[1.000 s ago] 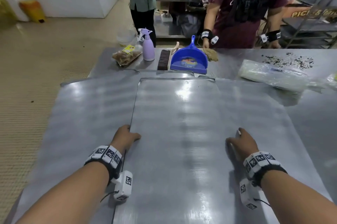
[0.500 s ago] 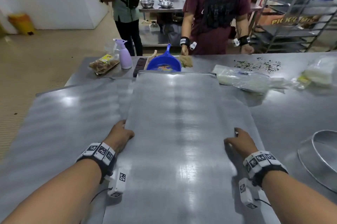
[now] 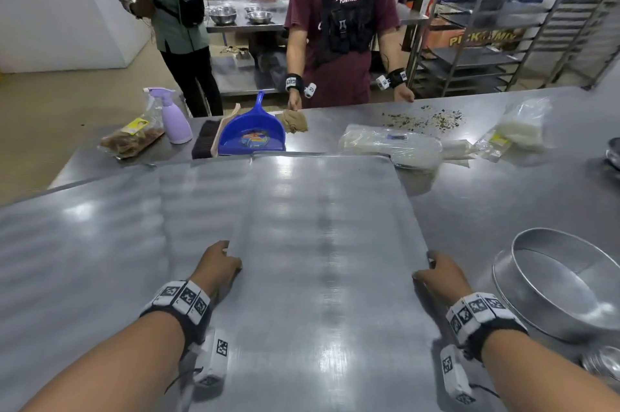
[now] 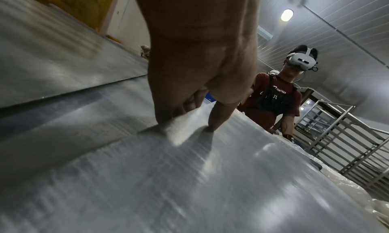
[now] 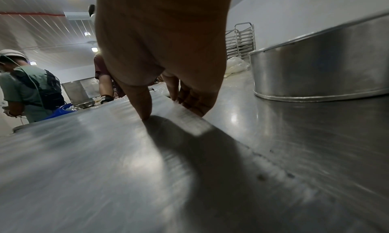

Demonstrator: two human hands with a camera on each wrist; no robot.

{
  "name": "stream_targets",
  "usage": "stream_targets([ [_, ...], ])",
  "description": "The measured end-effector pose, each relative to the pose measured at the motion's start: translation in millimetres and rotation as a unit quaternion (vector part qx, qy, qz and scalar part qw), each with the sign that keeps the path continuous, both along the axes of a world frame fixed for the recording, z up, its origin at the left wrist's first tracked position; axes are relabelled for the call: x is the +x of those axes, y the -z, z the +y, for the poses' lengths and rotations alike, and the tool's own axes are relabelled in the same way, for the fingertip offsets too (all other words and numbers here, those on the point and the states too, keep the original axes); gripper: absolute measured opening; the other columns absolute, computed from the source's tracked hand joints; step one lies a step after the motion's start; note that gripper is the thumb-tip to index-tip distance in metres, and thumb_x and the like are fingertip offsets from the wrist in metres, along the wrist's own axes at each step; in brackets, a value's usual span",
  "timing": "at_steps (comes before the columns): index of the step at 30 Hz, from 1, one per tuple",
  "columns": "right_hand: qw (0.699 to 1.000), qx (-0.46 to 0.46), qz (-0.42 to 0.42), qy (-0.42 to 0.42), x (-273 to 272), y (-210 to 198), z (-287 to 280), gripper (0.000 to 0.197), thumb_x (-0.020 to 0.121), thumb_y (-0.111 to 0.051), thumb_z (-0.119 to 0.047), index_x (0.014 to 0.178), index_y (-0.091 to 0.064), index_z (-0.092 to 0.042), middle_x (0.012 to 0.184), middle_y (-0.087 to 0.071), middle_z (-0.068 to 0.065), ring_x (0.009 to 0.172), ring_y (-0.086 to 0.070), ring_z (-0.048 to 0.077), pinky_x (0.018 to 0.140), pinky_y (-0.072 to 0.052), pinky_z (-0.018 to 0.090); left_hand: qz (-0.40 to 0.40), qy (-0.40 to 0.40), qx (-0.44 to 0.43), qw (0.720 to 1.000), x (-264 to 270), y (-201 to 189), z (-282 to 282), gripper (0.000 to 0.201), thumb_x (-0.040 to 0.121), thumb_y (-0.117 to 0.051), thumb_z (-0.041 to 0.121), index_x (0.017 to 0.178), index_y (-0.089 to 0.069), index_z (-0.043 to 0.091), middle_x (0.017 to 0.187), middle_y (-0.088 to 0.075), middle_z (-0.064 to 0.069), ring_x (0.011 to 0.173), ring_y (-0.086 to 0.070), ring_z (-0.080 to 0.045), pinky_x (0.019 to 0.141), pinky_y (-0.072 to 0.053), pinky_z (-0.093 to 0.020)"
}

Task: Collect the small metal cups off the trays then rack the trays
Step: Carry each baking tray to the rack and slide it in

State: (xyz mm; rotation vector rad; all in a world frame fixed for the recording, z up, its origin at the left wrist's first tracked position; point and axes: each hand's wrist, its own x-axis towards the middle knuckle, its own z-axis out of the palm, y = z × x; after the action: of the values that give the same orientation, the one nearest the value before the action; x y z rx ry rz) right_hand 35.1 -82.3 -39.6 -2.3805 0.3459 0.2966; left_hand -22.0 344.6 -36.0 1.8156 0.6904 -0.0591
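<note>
Between 2 hands at the near edge of the steel table lies a flat rectangular metal baking tray, long axis running away from the person. Left hand and right hand each pinch a long side, thumbs on top. Far right stands the tray rack; a round metal pan sits close right.

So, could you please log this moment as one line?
left hand: grips tray left edge | right hand: grips right edge | cups: none on tray

Tray mid-table; round tin right; dustpan behind (possibly touching).
</note>
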Motion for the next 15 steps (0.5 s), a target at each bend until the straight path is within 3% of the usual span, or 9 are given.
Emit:
stream_targets([
  [3, 1.000, -0.007, 0.000, -0.008, 1.9, 7.3, 1.4, 0.025, 0.075, -0.074, -0.007, 0.093, -0.060, -0.018, 0.094, -0.069, 0.005, 0.090, -0.065, 0.028, 0.077, -0.045, 0.031, 0.007, 0.013, 0.017, 1.000, 4.2, 3.6, 0.5, 0.035, 0.083, -0.051, -0.021, 0.111, -0.062, -0.003, 0.089, -0.068, -0.016, 0.069, -0.063, -0.020, 0.049, -0.051, -0.016],
  [6, 1.000, 0.004, -0.001, 0.002, 8.3, 10.5, -0.9, 0.032, 0.078, -0.074, -0.006, 0.100, -0.056, -0.020, 0.096, -0.063, 0.004, 0.095, -0.063, 0.028, 0.080, -0.043, 0.031, 0.007, 0.016, 0.017, 1.000, 11.5, 5.3, -1.5, 0.036, 0.083, -0.053, -0.019, 0.111, -0.062, 0.002, 0.086, -0.069, -0.009, 0.073, -0.065, -0.018, 0.049, -0.050, -0.013],
  [10, 1.000, 0.004, -0.011, 0.007, 22.4, 9.5, -7.9, 0.026, 0.079, -0.073, -0.008, 0.102, -0.063, -0.016, 0.096, -0.068, 0.006, 0.090, -0.064, 0.028, 0.078, -0.045, 0.032, 0.008, 0.033, 0.023, 0.999, 26.2, 8.0, -2.2, 0.039, 0.081, -0.059, -0.012, 0.116, -0.064, 0.004, 0.094, -0.073, -0.008, 0.086, -0.070, -0.024, 0.064, -0.054, -0.023],
  [15, 1.000, 0.005, -0.014, 0.006, 37.4, 8.4, -12.7, 0.027, 0.081, -0.072, -0.010, 0.102, -0.059, -0.022, 0.095, -0.065, 0.005, 0.089, -0.061, 0.027, 0.080, -0.045, 0.033, 0.006, 0.050, 0.033, 0.998, 41.3, 9.6, -5.9, 0.038, 0.082, -0.060, -0.010, 0.115, -0.063, 0.009, 0.093, -0.071, -0.004, 0.088, -0.070, -0.023, 0.065, -0.052, -0.023],
])
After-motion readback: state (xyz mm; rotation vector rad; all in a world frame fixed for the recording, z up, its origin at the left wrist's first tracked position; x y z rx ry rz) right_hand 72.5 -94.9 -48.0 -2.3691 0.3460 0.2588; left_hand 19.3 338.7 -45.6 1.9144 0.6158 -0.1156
